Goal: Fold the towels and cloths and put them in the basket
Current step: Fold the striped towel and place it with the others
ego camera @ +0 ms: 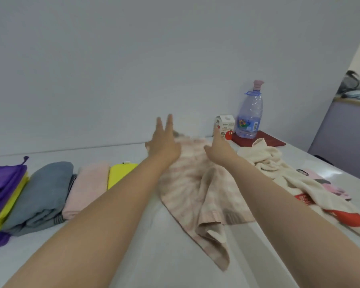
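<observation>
Pale, bare wall backs a white tabletop (pixel 150 246), and at its far right corner a water bottle (pixel 250 115) stands on a red mat (pixel 266 141) with a carton (pixel 224 126) just beside it. Along the left edge lie the folded pieces in a row: purple cloths (pixel 4 179), a grey towel (pixel 44 194), a pink towel (pixel 87 183) and a yellow cloth (pixel 121 173). No basket is in view. A pink-checked towel (pixel 191 183) lies rumpled in the middle, running from the far edge towards the near one, its near corner doubled over. A cream towel (pixel 268 161) is heaped touching its right side, over a printed cloth (pixel 328 188). Both arms reach to the checked towel's far end. The left hand (pixel 164 142) has its fingers straight and spread, above the far left part. The right hand (pixel 219 147) shows a thumb out and one finger straight, with nothing visibly pinched; its other fingers are hidden. The towel looks light, soft and limp, so it will likely sag and crease wherever it is unsupported, and it should slide easily on the smooth tabletop. The best hold is probably a pinch on each far corner, drawing the hem taut between the hands. The doubled near corner likely needs flattening before any fold is made.
</observation>
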Action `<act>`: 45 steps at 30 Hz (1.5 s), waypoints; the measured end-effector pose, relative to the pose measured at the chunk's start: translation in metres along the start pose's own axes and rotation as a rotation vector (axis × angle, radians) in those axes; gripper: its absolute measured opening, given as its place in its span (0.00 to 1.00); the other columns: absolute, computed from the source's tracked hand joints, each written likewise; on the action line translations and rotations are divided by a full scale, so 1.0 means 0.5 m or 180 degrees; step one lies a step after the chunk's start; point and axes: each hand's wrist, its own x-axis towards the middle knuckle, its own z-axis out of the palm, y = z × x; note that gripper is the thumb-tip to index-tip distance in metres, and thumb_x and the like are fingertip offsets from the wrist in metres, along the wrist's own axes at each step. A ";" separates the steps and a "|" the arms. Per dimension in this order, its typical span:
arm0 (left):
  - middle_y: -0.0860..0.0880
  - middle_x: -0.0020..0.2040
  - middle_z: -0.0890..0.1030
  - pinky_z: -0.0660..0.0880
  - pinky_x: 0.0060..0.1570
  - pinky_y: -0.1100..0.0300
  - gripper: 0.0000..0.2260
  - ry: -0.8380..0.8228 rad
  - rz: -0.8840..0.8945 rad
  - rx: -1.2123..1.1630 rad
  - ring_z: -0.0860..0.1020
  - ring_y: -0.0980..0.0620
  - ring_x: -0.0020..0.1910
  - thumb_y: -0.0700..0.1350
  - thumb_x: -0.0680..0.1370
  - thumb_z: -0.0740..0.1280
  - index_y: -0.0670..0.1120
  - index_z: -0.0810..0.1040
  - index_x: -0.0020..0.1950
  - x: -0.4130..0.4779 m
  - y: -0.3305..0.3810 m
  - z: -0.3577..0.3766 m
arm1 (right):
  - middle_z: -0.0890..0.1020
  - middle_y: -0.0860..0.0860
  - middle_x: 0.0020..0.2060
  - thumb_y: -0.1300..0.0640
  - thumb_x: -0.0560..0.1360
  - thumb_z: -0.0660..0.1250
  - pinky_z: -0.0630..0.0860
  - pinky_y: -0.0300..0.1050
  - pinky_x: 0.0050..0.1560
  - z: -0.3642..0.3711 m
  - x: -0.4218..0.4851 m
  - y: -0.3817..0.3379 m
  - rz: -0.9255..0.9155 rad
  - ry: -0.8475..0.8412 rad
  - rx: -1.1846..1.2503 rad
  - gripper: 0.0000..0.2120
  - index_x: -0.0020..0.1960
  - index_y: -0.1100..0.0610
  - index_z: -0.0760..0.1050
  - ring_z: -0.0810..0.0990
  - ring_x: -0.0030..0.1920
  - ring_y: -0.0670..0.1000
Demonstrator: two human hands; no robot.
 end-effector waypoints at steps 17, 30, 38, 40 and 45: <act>0.49 0.46 0.78 0.66 0.40 0.56 0.26 -0.1277 0.0827 0.1544 0.76 0.48 0.47 0.72 0.73 0.52 0.49 0.70 0.41 -0.305 0.016 0.081 | 0.75 0.50 0.59 0.40 0.70 0.69 0.72 0.47 0.59 -0.001 -0.257 0.123 -0.0365 -0.1755 -0.1007 0.30 0.65 0.55 0.69 0.74 0.59 0.53; 0.46 0.60 0.76 0.67 0.46 0.57 0.14 -0.1041 0.0154 0.1601 0.75 0.45 0.58 0.52 0.78 0.61 0.46 0.72 0.60 -0.340 0.008 0.077 | 0.73 0.54 0.48 0.62 0.76 0.58 0.64 0.42 0.45 0.052 -0.321 0.107 -0.0589 -0.0410 -0.0091 0.04 0.43 0.56 0.67 0.71 0.47 0.54; 0.51 0.52 0.78 0.71 0.47 0.56 0.17 -0.0969 -0.0246 -0.0154 0.77 0.47 0.56 0.59 0.74 0.64 0.47 0.75 0.54 -0.320 0.041 0.046 | 0.77 0.51 0.42 0.63 0.74 0.61 0.65 0.41 0.41 -0.020 -0.315 0.032 -0.0479 0.0189 0.1099 0.04 0.45 0.56 0.72 0.74 0.44 0.50; 0.46 0.48 0.82 0.72 0.45 0.57 0.08 -0.0713 -0.0145 -0.0298 0.79 0.45 0.52 0.50 0.75 0.65 0.48 0.77 0.39 -0.308 0.052 0.031 | 0.78 0.51 0.42 0.63 0.73 0.63 0.66 0.41 0.40 -0.040 -0.305 0.017 -0.0584 0.0317 0.1059 0.05 0.43 0.55 0.74 0.75 0.43 0.50; 0.38 0.52 0.82 0.74 0.48 0.55 0.11 -0.0603 -0.0402 -0.0284 0.80 0.42 0.53 0.44 0.76 0.64 0.40 0.82 0.52 -0.266 0.013 -0.002 | 0.80 0.53 0.51 0.60 0.72 0.67 0.69 0.41 0.48 -0.081 -0.274 0.021 -0.0471 0.0339 0.0479 0.06 0.49 0.56 0.79 0.78 0.52 0.52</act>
